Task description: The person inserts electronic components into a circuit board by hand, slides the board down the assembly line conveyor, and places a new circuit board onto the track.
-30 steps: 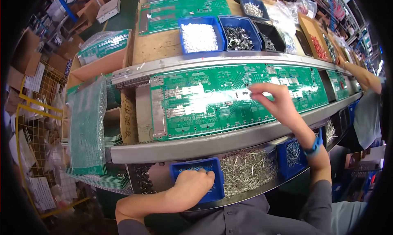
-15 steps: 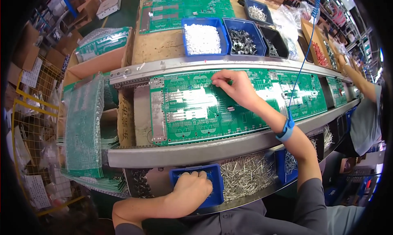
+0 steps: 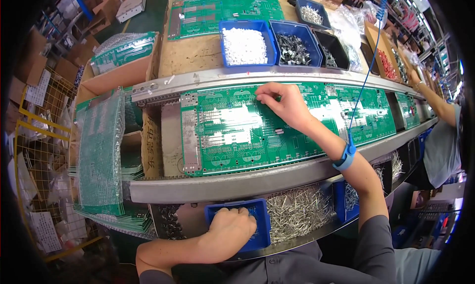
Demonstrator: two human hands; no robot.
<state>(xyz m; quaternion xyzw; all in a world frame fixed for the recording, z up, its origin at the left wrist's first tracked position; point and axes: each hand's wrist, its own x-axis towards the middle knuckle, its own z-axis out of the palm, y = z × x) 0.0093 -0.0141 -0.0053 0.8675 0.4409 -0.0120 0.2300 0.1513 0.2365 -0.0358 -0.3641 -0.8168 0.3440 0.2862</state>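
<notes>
My right hand (image 3: 282,102), with a blue strap (image 3: 346,156) round its wrist, is over the upper middle of a large green circuit board (image 3: 289,148). Its thumb and forefinger are pinched together close to the board's surface; whatever they hold is too small to make out. Down in the blue bin (image 3: 262,224) at the near side, my left hand (image 3: 231,234) is closed, knuckles up. Its fingertips and anything in them are hidden by the hand itself. A small pale cylindrical part (image 3: 279,131) lies on the board below my right hand.
Metal rails (image 3: 237,182) border the board. Beside the near bin lie loose wire-leaded parts (image 3: 299,212). Beyond the far rail stand bins of white parts (image 3: 245,46) and black parts (image 3: 293,49). Wrapped boards (image 3: 99,150) are stacked left. A co-worker's arm (image 3: 438,98) reaches in at right.
</notes>
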